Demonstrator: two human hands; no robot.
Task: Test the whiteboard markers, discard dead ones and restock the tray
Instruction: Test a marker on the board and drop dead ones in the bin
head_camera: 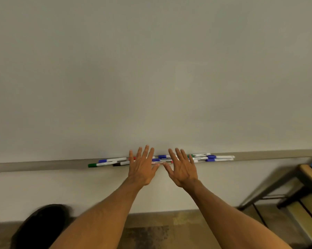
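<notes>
Both hands, left (142, 169) and right (183, 170), hover with fingers spread, holding nothing, over white plastic markers (169, 159) crowding the long grey tray (43, 165). A careless sweep toward nine o'clock could knock the green-capped marker (101, 164) off.

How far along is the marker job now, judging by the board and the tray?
Done: nothing that shows; the whiteboard bears no test strokes. In hand: no marker is held; the left hand and the right hand are spread open over the markers lying on the tray. Left: testing each marker, discarding dead ones, restocking.
</notes>
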